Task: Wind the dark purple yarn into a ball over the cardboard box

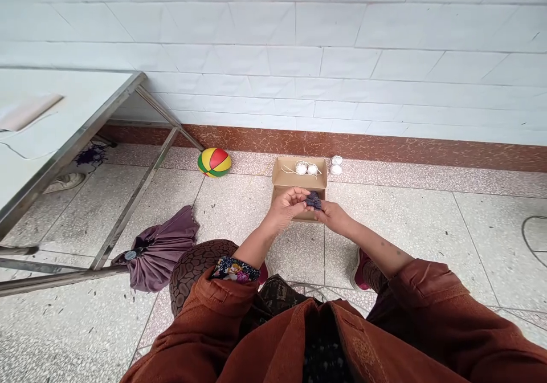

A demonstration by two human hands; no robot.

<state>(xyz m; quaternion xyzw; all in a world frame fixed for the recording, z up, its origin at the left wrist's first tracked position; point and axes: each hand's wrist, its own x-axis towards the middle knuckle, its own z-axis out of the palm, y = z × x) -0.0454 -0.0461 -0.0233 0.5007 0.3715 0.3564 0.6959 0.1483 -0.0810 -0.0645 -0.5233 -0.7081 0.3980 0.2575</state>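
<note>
A small dark grey-blue bundle (pixel 313 200), perhaps yarn or cord, is held between my two hands. My left hand (pixel 289 207) pinches it from the left with thumb and fingers. From the right, my right hand (pixel 335 216) grips its lower edge. Beneath them on the floor stands an open cardboard box (pixel 299 188), its near part mostly hidden by my hands. White balls of yarn (pixel 301 168) with loose strands lie in its far half. Just right of the box, two more white balls (pixel 336 169) sit on the floor by the wall.
A striped ball (pixel 214 162) in red, yellow and green rests near the wall. Left of me are a folded purple umbrella (pixel 164 246) and a metal-framed table (pixel 85 115). A dark cable (pixel 526 235) curls on the floor at far right.
</note>
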